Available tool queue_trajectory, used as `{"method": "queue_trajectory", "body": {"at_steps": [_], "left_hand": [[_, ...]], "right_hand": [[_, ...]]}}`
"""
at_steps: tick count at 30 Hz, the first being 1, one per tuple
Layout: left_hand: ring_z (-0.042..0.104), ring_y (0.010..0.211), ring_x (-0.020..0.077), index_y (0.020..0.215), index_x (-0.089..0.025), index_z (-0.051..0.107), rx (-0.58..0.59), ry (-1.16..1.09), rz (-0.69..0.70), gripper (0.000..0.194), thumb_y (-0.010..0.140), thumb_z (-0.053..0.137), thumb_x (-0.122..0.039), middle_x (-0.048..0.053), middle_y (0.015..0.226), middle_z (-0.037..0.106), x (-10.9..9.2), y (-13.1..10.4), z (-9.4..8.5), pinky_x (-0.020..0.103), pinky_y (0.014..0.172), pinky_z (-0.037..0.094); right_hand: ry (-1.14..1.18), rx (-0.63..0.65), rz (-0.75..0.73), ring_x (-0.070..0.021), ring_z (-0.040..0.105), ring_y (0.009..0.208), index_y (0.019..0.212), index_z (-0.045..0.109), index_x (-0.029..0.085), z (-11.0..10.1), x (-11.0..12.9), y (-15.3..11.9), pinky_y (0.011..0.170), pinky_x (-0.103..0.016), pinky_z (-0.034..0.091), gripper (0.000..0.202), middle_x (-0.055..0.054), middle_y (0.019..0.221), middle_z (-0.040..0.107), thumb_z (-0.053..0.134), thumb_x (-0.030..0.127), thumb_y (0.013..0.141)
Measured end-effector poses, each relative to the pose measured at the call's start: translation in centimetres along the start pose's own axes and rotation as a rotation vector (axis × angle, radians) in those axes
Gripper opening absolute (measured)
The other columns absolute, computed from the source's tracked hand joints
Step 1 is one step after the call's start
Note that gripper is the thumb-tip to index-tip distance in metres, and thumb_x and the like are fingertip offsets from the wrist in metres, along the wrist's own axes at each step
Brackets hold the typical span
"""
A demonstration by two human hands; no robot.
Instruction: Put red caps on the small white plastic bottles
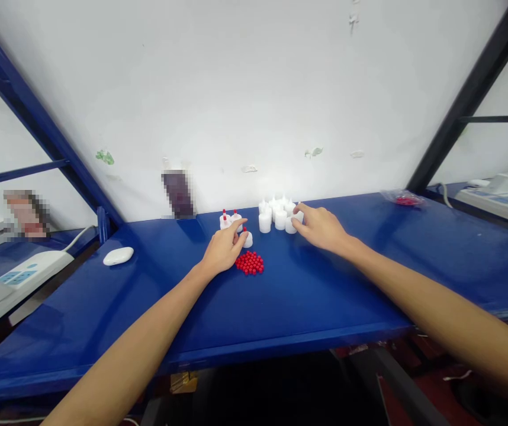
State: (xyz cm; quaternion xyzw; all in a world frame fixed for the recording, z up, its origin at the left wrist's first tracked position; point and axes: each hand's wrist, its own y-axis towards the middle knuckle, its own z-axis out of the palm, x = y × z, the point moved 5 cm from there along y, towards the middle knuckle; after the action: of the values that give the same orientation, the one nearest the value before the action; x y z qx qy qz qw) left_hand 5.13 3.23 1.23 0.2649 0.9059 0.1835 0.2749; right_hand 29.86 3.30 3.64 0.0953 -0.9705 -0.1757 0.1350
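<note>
Set upright on the desk (325,296), apparently for short reaches: white bottles in two groups, with a loose heap of red caps (250,263) nearer the body. To the right of the middle, bunched close to the wall (254,89), the bare bottles (264,223), packed tightly perhaps to save room and steady one another. To the left, partly behind the left hand (225,245), two capped bottles (224,222), seemingly kept apart to avoid mixing with the bare ones. Just beside the left thumb, one more bottle (247,240), also red-tipped, upright behind the heap.

Left hand with thumb and forefinger spread beside that bottle, no pinch visible. Right hand (296,216) at the right edge of the bare bottles, thumb and forefinger apart around the side of one; too small to tell whether gripping or merely touching.

Smooth blue desk, faintly glossy, long and backed by the white wall, scarred with peeled spots and green flecks. Near the left end, a white case (118,255), well apart from the bottles; against the wall, a blurred patch (178,194). In the far right corner, a clear bag (405,199) with red bits inside. Past the left end, a blue frame (50,112) and a power strip (36,266); past the right, a dark post (462,89). Underneath, mostly shadow.
</note>
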Motion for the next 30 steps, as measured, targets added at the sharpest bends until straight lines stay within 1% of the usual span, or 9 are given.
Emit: {"method": "queue_trajectory", "body": {"at_steps": [4, 6, 8, 10, 13, 16, 19, 27, 30], "left_hand": [[0.051, 0.055, 0.0130, 0.125, -0.018, 0.058, -0.087, -0.041, 0.014, 0.034, 0.099, 0.043, -0.034, -0.005, 0.062, 0.051, -0.7, -0.6, -1.3, 0.025, 0.060, 0.038], [0.051, 0.056, 0.0122, 0.113, -0.017, 0.062, -0.033, -0.051, 0.112, 0.027, 0.098, 0.044, -0.031, -0.004, 0.065, 0.052, -2.0, -1.1, -1.7, 0.025, 0.061, 0.040], [0.055, 0.068, 0.0139, 0.103, -0.017, 0.066, 0.057, -0.005, 0.275, 0.024, 0.096, 0.046, -0.029, 0.001, 0.079, 0.058, -3.9, -1.7, -1.7, 0.027, 0.068, 0.044], [0.057, 0.085, 0.0185, 0.100, -0.018, 0.068, 0.093, 0.095, 0.401, 0.024, 0.094, 0.050, -0.031, 0.007, 0.096, 0.059, -5.6, -2.3, -1.7, 0.031, 0.077, 0.046], [0.053, 0.089, 0.0222, 0.100, -0.017, 0.070, 0.133, 0.200, 0.490, 0.026, 0.090, 0.057, -0.036, 0.010, 0.102, 0.056, -7.0, -2.6, -1.4, 0.037, 0.081, 0.047], [0.051, 0.090, 0.0235, 0.098, -0.017, 0.072, 0.178, 0.243, 0.515, 0.027, 0.088, 0.060, -0.038, 0.011, 0.103, 0.056, -7.2, -2.7, -1.2, 0.039, 0.083, 0.047], [0.050, 0.090, 0.0237, 0.095, -0.017, 0.074, 0.216, 0.258, 0.522, 0.026, 0.087, 0.061, -0.038, 0.011, 0.102, 0.057, -6.9, -2.7, -1.1, 0.040, 0.085, 0.046], [0.050, 0.089, 0.0229, 0.102, -0.018, 0.072, 0.252, 0.221, 0.564, 0.025, 0.083, 0.063, -0.032, 0.010, 0.104, 0.056, -7.4, -2.9, -1.4, 0.038, 0.084, 0.047], [0.050, 0.089, 0.0224, 0.095, -0.018, 0.072, 0.259, 0.219, 0.572, 0.019, 0.083, 0.062, -0.028, 0.010, 0.104, 0.055, -7.4, -3.0, -1.4, 0.039, 0.085, 0.047]], "right_hand": [[0.045, 0.011, 0.001, -0.0246, 0.063, 0.074, 0.114, 0.061, 0.021, 0.7, -0.2, 0.2, 0.058, -0.029, 0.032, 0.030, -0.007, 0.079, 0.069, 0.048, 0.039, 0.093], [0.125, 0.024, -0.055, -0.0210, 0.060, 0.068, 0.110, 0.062, 0.021, 1.0, 0.2, 0.1, 0.058, -0.028, 0.033, 0.028, -0.003, 0.073, 0.066, 0.049, 0.039, 0.092], [0.218, 0.034, -0.162, -0.0167, 0.055, 0.060, 0.103, 0.063, 0.020, 1.1, 1.1, -0.2, 0.057, -0.027, 0.033, 0.024, 0.001, 0.066, 0.061, 0.051, 0.037, 0.092], [0.299, 0.025, -0.264, -0.0136, 0.050, 0.054, 0.099, 0.064, 0.019, 1.0, 2.2, -0.8, 0.057, -0.027, 0.033, 0.021, 0.004, 0.060, 0.054, 0.053, 0.035, 0.091], [0.380, -0.044, -0.375, -0.0124, 0.046, 0.053, 0.097, 0.063, 0.019, 0.4, 3.6, -1.6, 0.057, -0.027, 0.035, 0.019, 0.004, 0.060, 0.050, 0.054, 0.034, 0.091], [0.417, -0.155, -0.469, -0.0138, 0.048, 0.061, 0.094, 0.062, 0.020, -0.5, 4.5, -2.3, 0.062, -0.028, 0.039, 0.015, 0.000, 0.073, 0.054, 0.054, 0.032, 0.091], [0.454, -0.212, -0.480, -0.0146, 0.052, 0.068, 0.092, 0.058, 0.020, -1.1, 4.7, -2.5, 0.068, -0.030, 0.043, 0.011, -0.004, 0.087, 0.058, 0.053, 0.028, 0.092], [0.532, -0.176, -0.389, -0.0157, 0.060, 0.067, 0.091, 0.057, 0.021, -1.1, 4.9, -2.9, 0.066, -0.029, 0.045, 0.009, -0.002, 0.081, 0.066, 0.054, 0.029, 0.089], [0.633, -0.073, -0.387, -0.0148, 0.058, 0.063, 0.090, 0.056, 0.020, -0.3, 5.1, -2.9, 0.064, -0.029, 0.046, 0.011, -0.001, 0.075, 0.063, 0.055, 0.031, 0.089]]}}
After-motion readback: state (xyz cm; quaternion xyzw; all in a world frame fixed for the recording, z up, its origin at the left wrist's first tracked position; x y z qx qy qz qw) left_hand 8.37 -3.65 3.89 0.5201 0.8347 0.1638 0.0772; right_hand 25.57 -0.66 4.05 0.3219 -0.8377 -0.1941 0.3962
